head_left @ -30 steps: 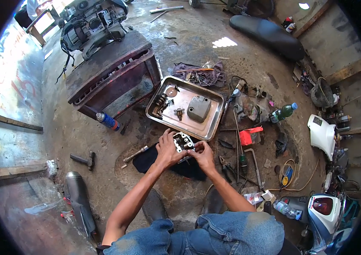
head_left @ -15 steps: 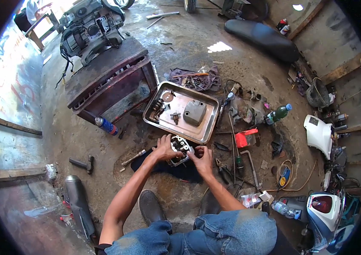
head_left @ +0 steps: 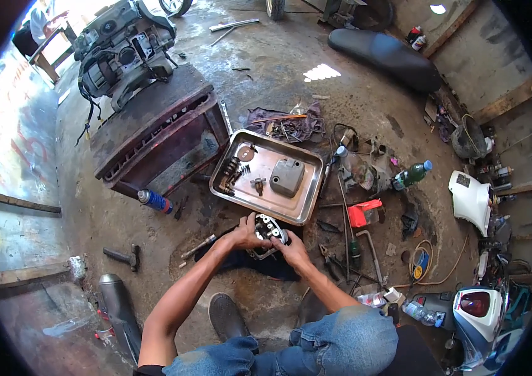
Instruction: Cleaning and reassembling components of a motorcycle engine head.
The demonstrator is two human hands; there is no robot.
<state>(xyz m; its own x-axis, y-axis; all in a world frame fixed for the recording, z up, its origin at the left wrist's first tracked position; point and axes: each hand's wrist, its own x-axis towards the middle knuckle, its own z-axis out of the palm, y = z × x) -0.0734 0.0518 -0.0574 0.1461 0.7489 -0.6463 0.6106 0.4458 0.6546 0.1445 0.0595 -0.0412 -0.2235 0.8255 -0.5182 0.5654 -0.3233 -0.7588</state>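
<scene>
Both hands are closed around a silver cylinder head [head_left: 269,227] with dark inner parts, held over a black cloth [head_left: 266,268]. My left hand [head_left: 241,235] grips its left side, with the fingers partly hidden behind it. My right hand [head_left: 292,249] holds its lower right side with the thumb against it. Just beyond them lies a metal tray [head_left: 297,212] holding a grey cover [head_left: 286,178], a round disc [head_left: 246,153] and several small dark parts. A long socket tool [head_left: 197,249] lies left of the cloth.
An engine [head_left: 125,59] rests on a maroon stand [head_left: 159,150]. A spray can [head_left: 154,200], hammer [head_left: 122,257] and exhaust silencer [head_left: 119,307] are at left. A red container [head_left: 363,213], green bottle [head_left: 412,174], pliers [head_left: 328,257], white panel [head_left: 469,197] and scooter [head_left: 476,316] are at right.
The cylinder head has turned and tilted in my hands, and my fingers now wrap closer round it. The view has shifted a little, so the tray sits lower in the picture.
</scene>
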